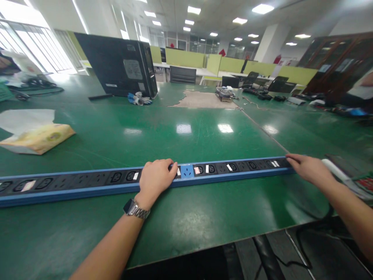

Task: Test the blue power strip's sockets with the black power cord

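A long power strip (96,179) with a blue frame and a row of black sockets lies across the green table. One blue socket (187,171) sits near its middle, and small white labels are stuck between several outlets. My left hand (158,177), with a metal-banded watch (136,210) on its wrist, is closed over the strip just left of the blue socket. At the strip's right end, my right hand (305,166) grips the edge with thumb and fingers together. Part of the strip is hidden under each hand, and its left end runs out of view.
A tissue pack (40,137) lies at the left. Behind it stand a black computer tower (116,64) and blue-white gloves (140,98). Loose parts (225,94) sit farther back. A person's arm (365,85) shows at far right. A black chair (326,249) is below the table edge.
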A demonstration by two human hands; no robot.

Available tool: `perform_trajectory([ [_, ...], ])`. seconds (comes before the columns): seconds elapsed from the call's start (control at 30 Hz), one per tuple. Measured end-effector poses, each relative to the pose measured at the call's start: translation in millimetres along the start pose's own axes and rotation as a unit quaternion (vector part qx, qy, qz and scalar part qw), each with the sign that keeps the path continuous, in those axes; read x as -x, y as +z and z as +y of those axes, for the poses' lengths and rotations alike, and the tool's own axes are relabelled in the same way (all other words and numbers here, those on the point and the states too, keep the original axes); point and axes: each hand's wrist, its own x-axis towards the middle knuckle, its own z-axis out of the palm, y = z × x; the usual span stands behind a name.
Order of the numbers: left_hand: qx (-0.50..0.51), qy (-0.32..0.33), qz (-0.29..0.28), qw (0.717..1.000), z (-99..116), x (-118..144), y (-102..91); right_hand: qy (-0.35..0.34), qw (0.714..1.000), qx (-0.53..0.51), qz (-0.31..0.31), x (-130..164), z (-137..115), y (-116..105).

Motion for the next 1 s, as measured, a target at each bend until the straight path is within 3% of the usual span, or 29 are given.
perform_trajectory([
  [0.07,-0.001,-0.005,0.001,1.000,0.3,-0.2,0.5,0.011,1.000,-0.004,0.016,4.8,-3.0,-4.2],
  [0.17,-0.003,-0.006,-0.003,1.000,0.4,-0.8,1.6,0.052,0.991,-0.022,0.119,15.8,-14.1,-18.8],
  [0.23,-0.004,-0.005,-0.003,1.000,0.0,-1.1,2.4,0.034,0.986,-0.038,0.156,23.8,-28.0,-28.0],
  [0.33,-0.006,-0.007,-0.001,1.000,-0.5,-0.7,3.1,-0.076,0.993,-0.071,0.065,34.3,-55.7,-31.0],
  [0.4,-0.009,-0.005,-0.002,1.000,-0.6,-0.1,3.1,-0.111,0.991,-0.068,0.027,39.0,-72.3,-25.4],
  [0.5,-0.008,0.000,0.001,1.000,-0.5,0.5,2.9,-0.114,0.991,-0.048,0.045,40.8,-85.3,-12.3],
  [0.67,-0.001,-0.010,-0.001,1.000,-0.2,-0.4,2.9,-0.137,0.989,-0.037,0.041,37.1,-84.1,-2.5],
  [0.77,0.004,-0.013,0.000,1.000,0.2,-0.8,2.8,-0.118,0.991,-0.040,0.046,39.6,-84.4,-16.6],
  [0.9,0.006,-0.002,0.003,1.000,0.5,-0.4,2.5,-0.058,0.985,-0.114,0.120,57.4,-106.1,-55.4],
  [0.93,0.005,-0.002,0.006,1.000,0.5,-0.2,2.5,-0.064,0.983,-0.141,0.101,63.9,-117.6,-63.5],
  [1.0,0.003,-0.006,0.009,1.000,0.3,0.2,2.7,-0.131,0.971,-0.195,-0.037,76.5,-146.7,-72.1],
])
